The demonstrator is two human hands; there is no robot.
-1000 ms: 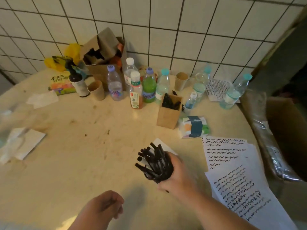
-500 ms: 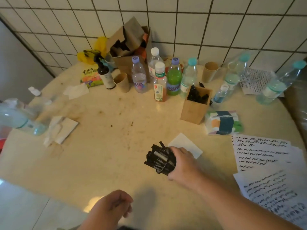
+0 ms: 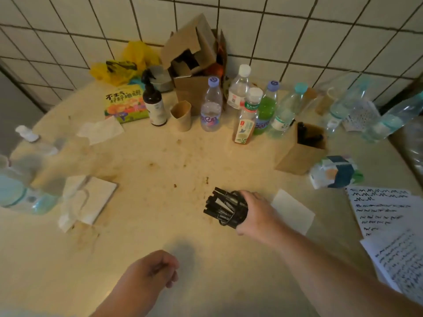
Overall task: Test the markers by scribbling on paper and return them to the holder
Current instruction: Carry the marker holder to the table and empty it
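Markers (image 3: 220, 205) — slim black plastic pens, too tightly bunched to count — fill a dark round mesh holder (image 3: 238, 210) tipped sideways near the tabletop's middle, the right hand (image 3: 256, 213) wrapped around it. The left hand (image 3: 152, 269) hovers near the front edge, loosely curled on nothing. Light, stiff and smooth, they could slide out — better grasped singly by the barrel; scribbled white paper sheets (image 3: 380, 209), at least two, lie at the right edge.
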